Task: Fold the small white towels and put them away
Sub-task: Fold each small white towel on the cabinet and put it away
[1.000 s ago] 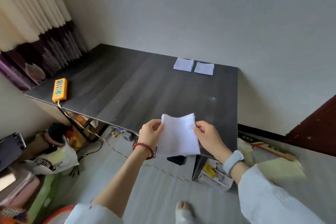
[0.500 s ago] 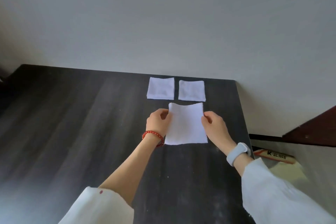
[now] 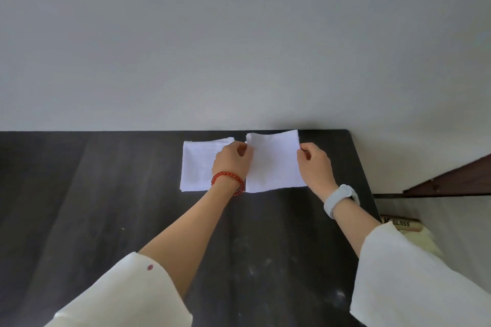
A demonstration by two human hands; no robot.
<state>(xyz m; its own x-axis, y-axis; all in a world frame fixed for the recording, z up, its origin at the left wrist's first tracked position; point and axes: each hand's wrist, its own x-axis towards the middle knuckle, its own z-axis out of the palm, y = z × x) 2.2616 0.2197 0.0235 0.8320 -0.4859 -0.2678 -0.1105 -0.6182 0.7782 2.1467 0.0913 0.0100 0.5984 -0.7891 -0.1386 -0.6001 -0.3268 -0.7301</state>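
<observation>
Dark wood-grain tabletop (image 3: 106,207) against a plain grey wall (image 3: 239,34). Folded white towel (image 3: 273,164) pinched at its sides by left hand (image 3: 231,162) and right hand (image 3: 314,164), near the back edge. Second folded towel (image 3: 196,167) flat just left.

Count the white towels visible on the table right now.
2. One folded towel lies left; a held towel is pinched by the left hand and right hand. It may hide another underneath.
</observation>
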